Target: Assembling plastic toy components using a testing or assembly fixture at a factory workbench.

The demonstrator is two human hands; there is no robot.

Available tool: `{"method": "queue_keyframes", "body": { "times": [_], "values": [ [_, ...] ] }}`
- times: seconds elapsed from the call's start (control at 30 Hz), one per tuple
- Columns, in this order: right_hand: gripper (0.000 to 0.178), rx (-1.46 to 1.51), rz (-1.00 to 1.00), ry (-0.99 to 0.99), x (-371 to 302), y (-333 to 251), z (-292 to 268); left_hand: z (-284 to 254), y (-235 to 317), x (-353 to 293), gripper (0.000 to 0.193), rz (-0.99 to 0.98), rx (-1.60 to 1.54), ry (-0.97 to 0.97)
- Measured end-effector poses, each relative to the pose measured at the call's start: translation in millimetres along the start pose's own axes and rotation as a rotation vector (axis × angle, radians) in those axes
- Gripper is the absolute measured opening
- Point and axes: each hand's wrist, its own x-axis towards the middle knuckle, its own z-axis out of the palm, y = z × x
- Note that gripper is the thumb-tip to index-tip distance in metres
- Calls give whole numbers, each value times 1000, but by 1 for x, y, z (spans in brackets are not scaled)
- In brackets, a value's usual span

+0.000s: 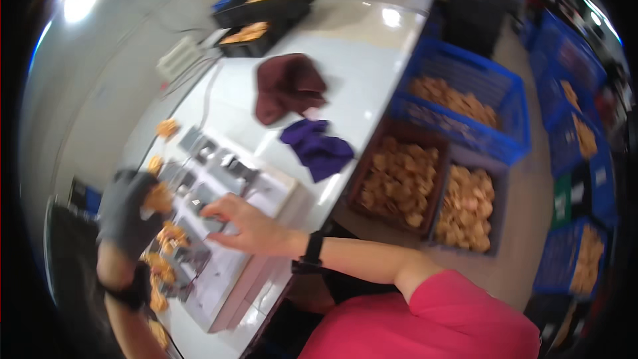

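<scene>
Well, the bare fingers of the right hand [247, 227] stand apart, thumb and forefinger to either side of a small grey fixture [214, 225]; whether they pinch it, I cannot tell. To the left, a gloved left hand [127, 205] is curled beside a tan piece [159, 197], but blur hides whether its fingers grip it or merely lie against it.

Both hands are over or beside a white board [222, 279] bearing more grey and metal fixtures, including a silver and black one [238, 169] just far of the right hand. Along its left edge runs an uneven row of tan pieces [172, 235]. The board rests on a glossy white surface [362, 30]. Farther along that surface lie a purple cloth [316, 148] and a maroon cloth [286, 86], with black trays [287, 12] of tan pieces at the far left.

On the right, beside the surface, stand a brown crate [415, 134], a greyish crate [498, 201] and a blue crate [510, 141], all holding tan pieces.
</scene>
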Motion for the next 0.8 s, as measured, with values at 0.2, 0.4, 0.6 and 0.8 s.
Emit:
{"method": "queue_keyframes", "body": {
  "times": [0.2,0.4,0.6,0.8],
  "values": [
    [83,105,-115,-123,-66,-49,-23,-16,118,-39,48,-46,-677,-310],
    [45,645,965,189,-201,-12,-97,14,158,-56,65,-102,-611,-363],
    [44,455,515,1097,-250,63,-323,13,140,-97,61,-177,-739,-212],
    [52,77,574,1112,-205,44,-338,17,135,-148,55,-409,-896,-33]
  ]
}}
